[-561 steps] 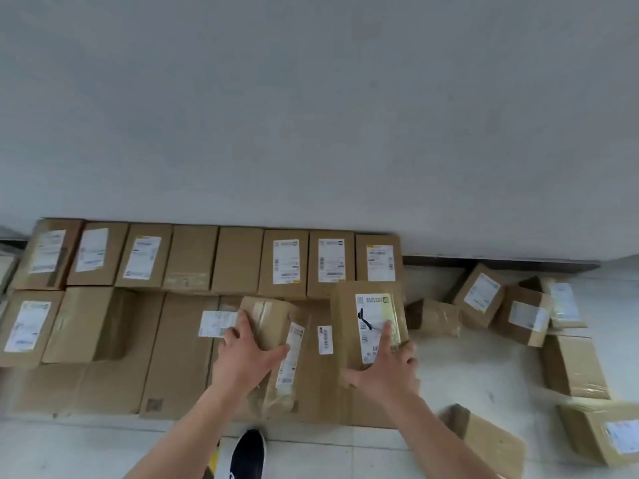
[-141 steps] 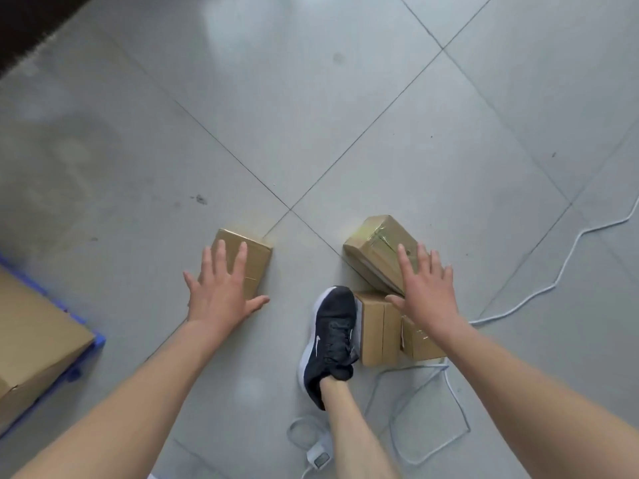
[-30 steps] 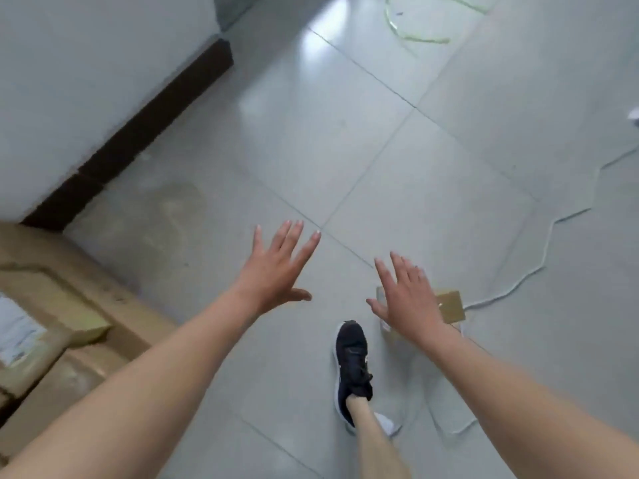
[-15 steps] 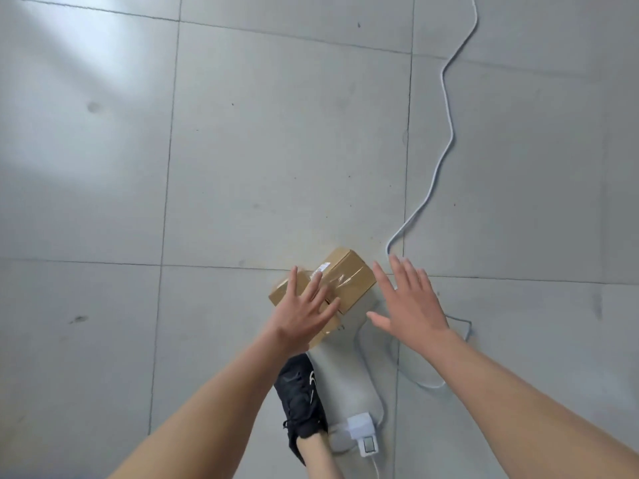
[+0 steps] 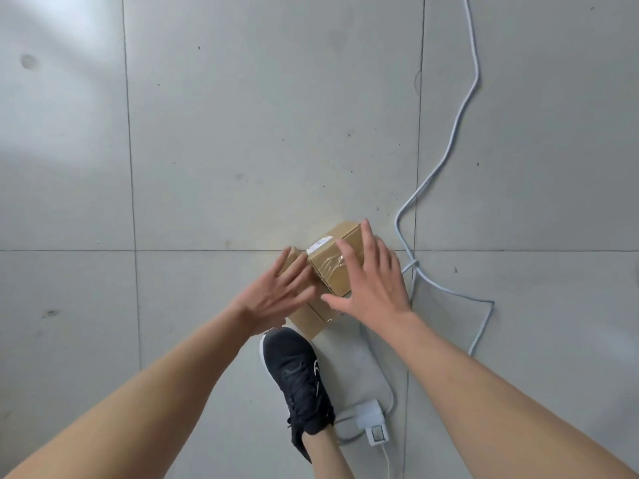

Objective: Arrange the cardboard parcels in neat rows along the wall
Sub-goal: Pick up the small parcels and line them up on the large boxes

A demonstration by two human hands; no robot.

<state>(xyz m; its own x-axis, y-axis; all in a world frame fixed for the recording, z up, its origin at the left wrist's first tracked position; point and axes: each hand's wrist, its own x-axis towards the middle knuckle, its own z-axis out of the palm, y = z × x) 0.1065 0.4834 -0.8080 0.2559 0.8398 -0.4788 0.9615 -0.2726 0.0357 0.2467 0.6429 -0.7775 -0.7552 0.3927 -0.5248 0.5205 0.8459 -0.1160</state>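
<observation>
Parcels [image 5: 333, 271] on tile floor, 12 o'clock of shoe [image 5: 297, 378] | left hand [image 5: 273, 299], right hand [image 5: 371, 283] splayed, fingers apart, nothing clamped | advice: clasp opposite sides, lift clear of cable [image 5: 446, 160].

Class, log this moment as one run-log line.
left hand: open on lower box | right hand: open over top box | cable: beside | lift: not yet
</observation>
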